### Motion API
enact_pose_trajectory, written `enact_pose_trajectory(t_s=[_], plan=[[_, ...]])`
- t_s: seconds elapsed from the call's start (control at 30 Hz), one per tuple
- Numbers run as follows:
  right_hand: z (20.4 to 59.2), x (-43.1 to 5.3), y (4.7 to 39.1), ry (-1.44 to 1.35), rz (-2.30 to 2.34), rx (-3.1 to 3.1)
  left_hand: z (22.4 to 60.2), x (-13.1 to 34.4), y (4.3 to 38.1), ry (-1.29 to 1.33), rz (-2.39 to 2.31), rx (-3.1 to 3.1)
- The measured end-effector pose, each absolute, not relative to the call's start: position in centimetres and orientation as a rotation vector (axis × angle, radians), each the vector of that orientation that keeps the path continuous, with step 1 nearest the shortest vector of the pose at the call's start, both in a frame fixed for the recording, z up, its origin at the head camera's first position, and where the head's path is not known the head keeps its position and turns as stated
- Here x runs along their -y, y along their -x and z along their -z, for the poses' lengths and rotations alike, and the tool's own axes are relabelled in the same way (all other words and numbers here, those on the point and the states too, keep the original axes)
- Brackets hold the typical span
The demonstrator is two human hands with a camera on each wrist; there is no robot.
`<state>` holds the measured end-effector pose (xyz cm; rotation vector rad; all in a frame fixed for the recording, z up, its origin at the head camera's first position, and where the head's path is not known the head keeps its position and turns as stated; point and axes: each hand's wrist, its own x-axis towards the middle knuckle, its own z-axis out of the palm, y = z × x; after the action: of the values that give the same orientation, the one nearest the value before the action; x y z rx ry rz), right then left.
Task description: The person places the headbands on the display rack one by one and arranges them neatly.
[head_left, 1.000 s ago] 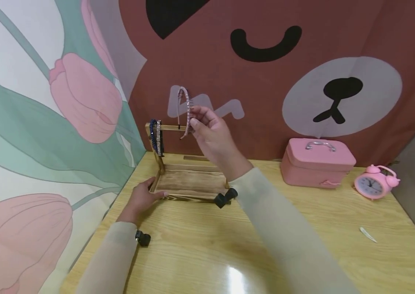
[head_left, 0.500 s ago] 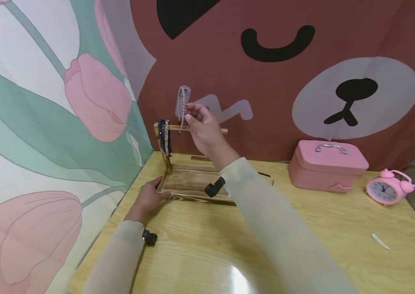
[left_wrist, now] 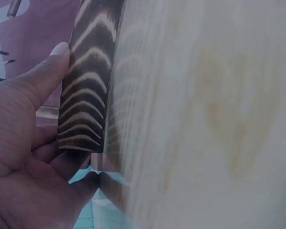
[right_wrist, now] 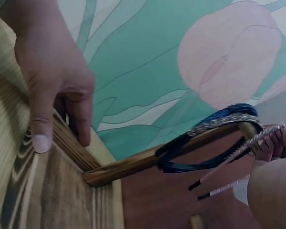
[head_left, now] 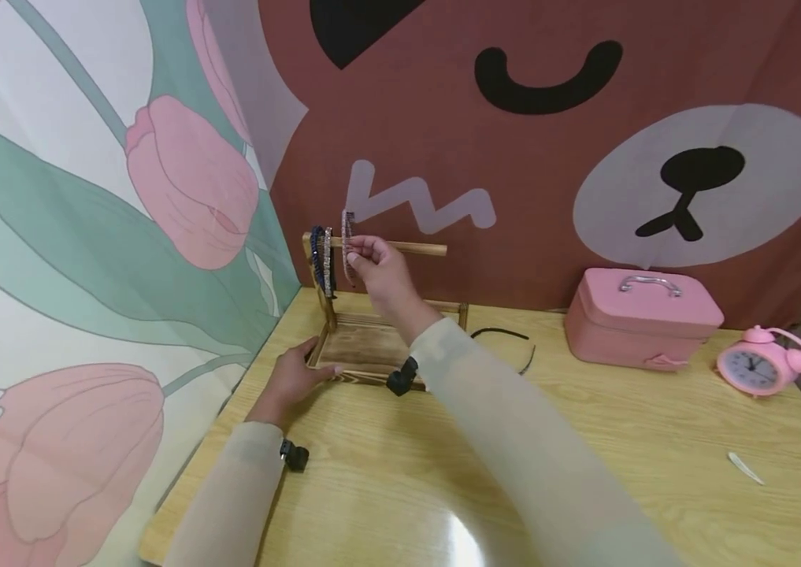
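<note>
My right hand (head_left: 387, 277) pinches a pink sparkly headband (head_left: 346, 227) between thumb and fingertips, its arch over the horizontal rod (head_left: 420, 248) of a wooden stand. Both dark-tipped ends of the headband point free in the right wrist view. Closer to the post, a dark blue headband (head_left: 316, 264) and a silver beaded headband (head_left: 328, 264) hang side by side on the rod. My left hand (head_left: 292, 381) grips the left front corner of the stand's tray base (head_left: 365, 344), thumb on the striped front edge (left_wrist: 83, 105) and fingers around the end.
On the table, right of the stand, lies a thin black headband (head_left: 506, 331), partly hidden by my right sleeve. Farther right are a pink case (head_left: 644, 319), a pink alarm clock (head_left: 754, 368) and a small white strip (head_left: 745, 468). Printed cloth hangs behind and left.
My right hand has brought the pink headband leftward and then down, from above the rod to around it. My left hand stays on the tray corner. The view has shifted slightly.
</note>
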<state>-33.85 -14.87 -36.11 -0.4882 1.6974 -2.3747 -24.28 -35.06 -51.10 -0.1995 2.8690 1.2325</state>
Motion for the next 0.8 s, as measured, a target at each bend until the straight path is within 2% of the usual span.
enact_pose_trajectory(t_s=[0.37, 0.8], plan=[[38.2, 16.6, 34.1, 0.359, 2.307, -1.917, 50.7, 34.9, 24.2, 0.198, -1.248, -2.868], [38.4, 17.7, 34.1, 0.316, 2.372, -1.816, 50.9, 35.0, 24.2, 0.183, -1.264, -2.872]])
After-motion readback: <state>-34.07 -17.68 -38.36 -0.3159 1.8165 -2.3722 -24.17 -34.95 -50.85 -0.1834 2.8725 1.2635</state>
